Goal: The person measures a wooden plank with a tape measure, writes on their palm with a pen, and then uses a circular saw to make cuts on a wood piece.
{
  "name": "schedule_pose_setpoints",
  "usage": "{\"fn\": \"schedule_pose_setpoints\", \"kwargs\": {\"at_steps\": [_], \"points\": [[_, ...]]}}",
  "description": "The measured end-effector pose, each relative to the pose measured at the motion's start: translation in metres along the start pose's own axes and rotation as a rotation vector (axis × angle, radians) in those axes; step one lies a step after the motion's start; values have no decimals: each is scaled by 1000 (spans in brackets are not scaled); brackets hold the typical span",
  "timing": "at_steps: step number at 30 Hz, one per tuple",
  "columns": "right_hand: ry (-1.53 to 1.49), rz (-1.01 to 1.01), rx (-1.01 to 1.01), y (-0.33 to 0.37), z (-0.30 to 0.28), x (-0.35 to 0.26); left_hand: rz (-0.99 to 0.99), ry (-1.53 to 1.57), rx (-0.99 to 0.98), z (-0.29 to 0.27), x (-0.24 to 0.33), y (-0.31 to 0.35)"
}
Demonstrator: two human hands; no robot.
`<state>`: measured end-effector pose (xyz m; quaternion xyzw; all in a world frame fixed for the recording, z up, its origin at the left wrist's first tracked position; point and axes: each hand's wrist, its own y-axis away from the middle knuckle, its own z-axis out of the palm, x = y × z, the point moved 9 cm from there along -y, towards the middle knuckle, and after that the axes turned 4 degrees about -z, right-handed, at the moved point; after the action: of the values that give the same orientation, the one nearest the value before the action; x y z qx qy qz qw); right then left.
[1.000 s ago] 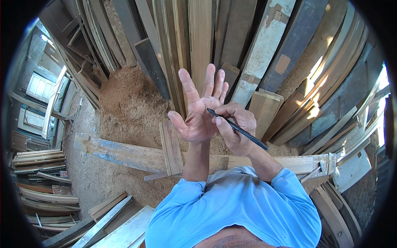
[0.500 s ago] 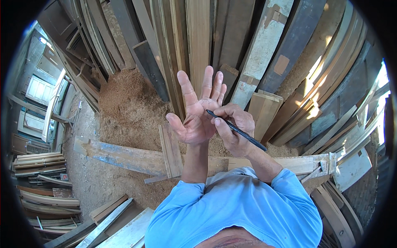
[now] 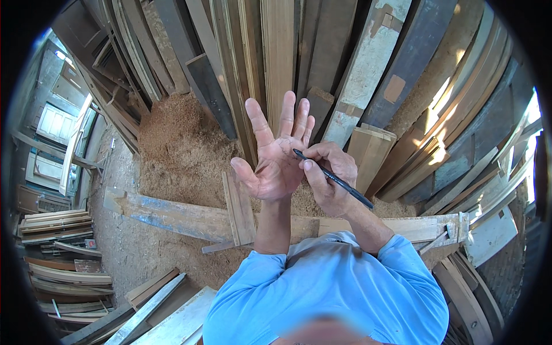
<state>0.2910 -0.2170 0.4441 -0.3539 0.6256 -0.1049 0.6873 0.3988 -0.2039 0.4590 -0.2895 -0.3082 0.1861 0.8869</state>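
My left hand (image 3: 278,155) is held up in front of me with the palm showing and the fingers spread; nothing is in it. Faint dark marks cross the palm. My right hand (image 3: 332,172) is closed around a black pen (image 3: 342,183), pinched between thumb and fingers. The pen slants, its tip at the upper left beside the base of the left palm's fingers. I cannot tell whether the tip touches the skin.
A long worn plank (image 3: 172,215) lies across in front of me, with a short board (image 3: 238,208) resting over it. Behind is a sawdust heap (image 3: 178,144). Many tall boards (image 3: 279,57) lean at the far side. Stacked timber (image 3: 66,282) lies at the left.
The pen and my right hand have shifted slightly to the right across the left palm. Dark marks on the palm show more now. My left hand stays almost still.
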Motion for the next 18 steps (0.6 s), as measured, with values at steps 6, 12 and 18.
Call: {"fn": "schedule_pose_setpoints", "kwargs": {"at_steps": [6,12,18], "points": [[6,30,-11,0,-2,2,-5,-44,2,-2,-1,1],[43,-4,-72,0,-1,-4,-3,-38,16,-4,-2,-1],[61,-10,-78,1,1,-5,-5,-5,19,-3,-3,0]]}}
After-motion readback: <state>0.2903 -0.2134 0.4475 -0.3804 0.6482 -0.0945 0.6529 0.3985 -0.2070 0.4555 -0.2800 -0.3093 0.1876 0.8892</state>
